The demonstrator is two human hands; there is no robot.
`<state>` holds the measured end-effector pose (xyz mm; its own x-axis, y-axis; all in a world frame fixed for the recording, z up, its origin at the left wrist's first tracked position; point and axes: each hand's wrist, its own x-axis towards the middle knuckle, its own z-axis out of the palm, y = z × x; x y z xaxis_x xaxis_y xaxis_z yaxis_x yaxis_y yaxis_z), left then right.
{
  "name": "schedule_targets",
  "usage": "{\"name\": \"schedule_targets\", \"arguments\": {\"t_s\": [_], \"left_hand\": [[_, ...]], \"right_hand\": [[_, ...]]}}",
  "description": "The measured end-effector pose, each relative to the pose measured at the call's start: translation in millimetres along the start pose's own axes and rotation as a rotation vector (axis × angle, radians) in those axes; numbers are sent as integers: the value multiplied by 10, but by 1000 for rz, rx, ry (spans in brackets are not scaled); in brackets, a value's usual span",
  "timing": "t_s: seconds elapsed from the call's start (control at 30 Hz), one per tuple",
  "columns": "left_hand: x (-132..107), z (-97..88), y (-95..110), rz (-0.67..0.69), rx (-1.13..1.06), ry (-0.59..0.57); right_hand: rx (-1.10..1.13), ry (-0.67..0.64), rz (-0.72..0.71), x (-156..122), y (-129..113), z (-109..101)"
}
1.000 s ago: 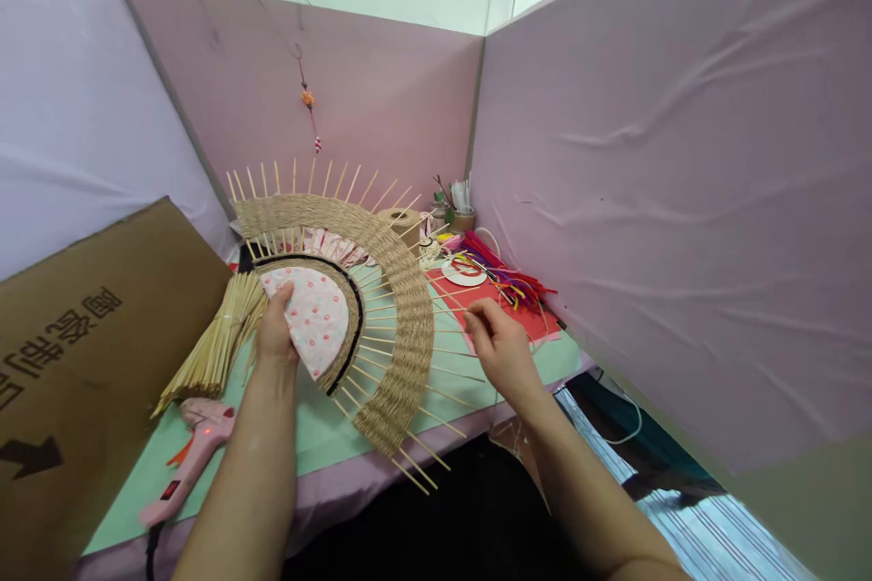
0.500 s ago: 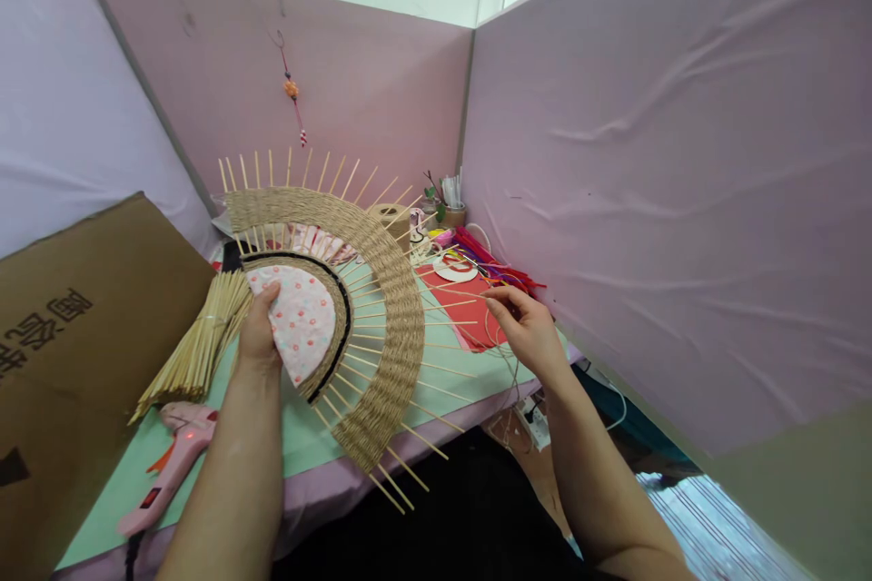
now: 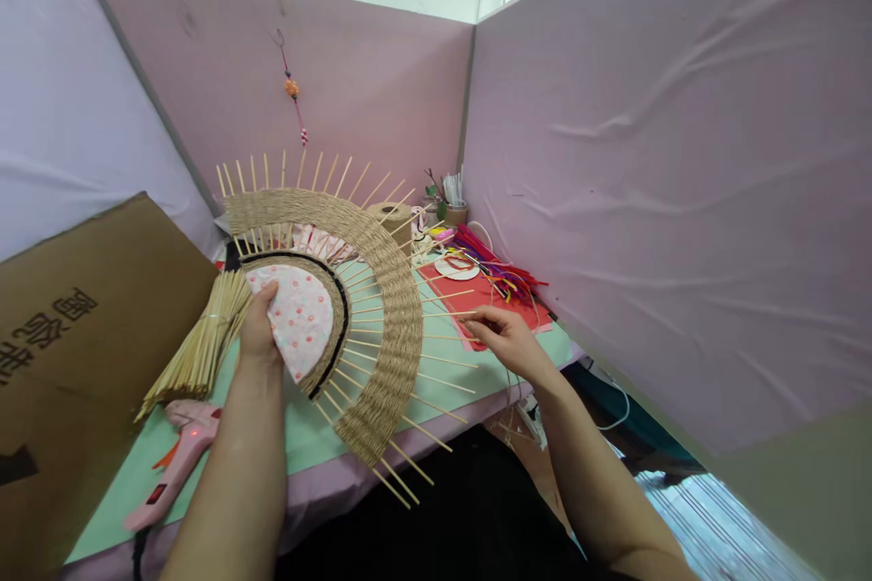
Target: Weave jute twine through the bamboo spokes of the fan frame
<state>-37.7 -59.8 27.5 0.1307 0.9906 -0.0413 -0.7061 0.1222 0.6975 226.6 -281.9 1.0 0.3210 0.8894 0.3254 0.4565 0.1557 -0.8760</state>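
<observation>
- Jute-and-stick half wheel (image 3: 399,318): a broad band of woven twine over thin wooden spokes, with bare spoke tips fanning past the band's outer edge. It is held tilted up off the green mat (image 3: 306,431).
- Fabric centre (image 3: 305,318): a pink dotted half-round at the half wheel's hub, edged by a narrow woven strip and a black line.
- Left hand (image 3: 259,334): clamped on the half wheel's hub at its left edge, thumb on the dotted fabric.
- Right hand (image 3: 510,343): at the half wheel's right side by the spoke tips, well apart from the left hand, fingers drawn into a pinch. It seems to grip a thin cord (image 3: 510,386) that trails down below it, though a spoke tip is also possible.
- Stick bundle (image 3: 197,349): loose spare sticks lying left of the half wheel, on the mat.
- Pink glue gun (image 3: 173,463): below and left of the half wheel, near the mat's front edge.
- Cardboard box (image 3: 82,336): far left of the half wheel, beyond the stick bundle.
- Twine spool (image 3: 396,220): just behind the half wheel's upper right spokes.
- Red sheet (image 3: 494,301): right of the half wheel, beyond the right hand.
- Pipe cleaners (image 3: 504,270): a mixed-colour heap on the red sheet's far edge.
</observation>
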Motion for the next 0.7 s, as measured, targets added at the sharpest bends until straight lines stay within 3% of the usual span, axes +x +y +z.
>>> {"name": "schedule_targets", "arguments": {"t_s": [0.17, 0.47, 0.6, 0.7], "left_hand": [[10, 1, 5, 31, 12, 14], [9, -17, 0, 50, 19, 17], [-1, -6, 1, 40, 23, 29], [-4, -16, 3, 39, 9, 22]], "right_hand": [[-193, 85, -156, -45, -21, -158], [-243, 222, -206, -101, -85, -189], [-223, 122, -239, -152, -192, -149], [-165, 30, -229, -131, -140, -159]]}}
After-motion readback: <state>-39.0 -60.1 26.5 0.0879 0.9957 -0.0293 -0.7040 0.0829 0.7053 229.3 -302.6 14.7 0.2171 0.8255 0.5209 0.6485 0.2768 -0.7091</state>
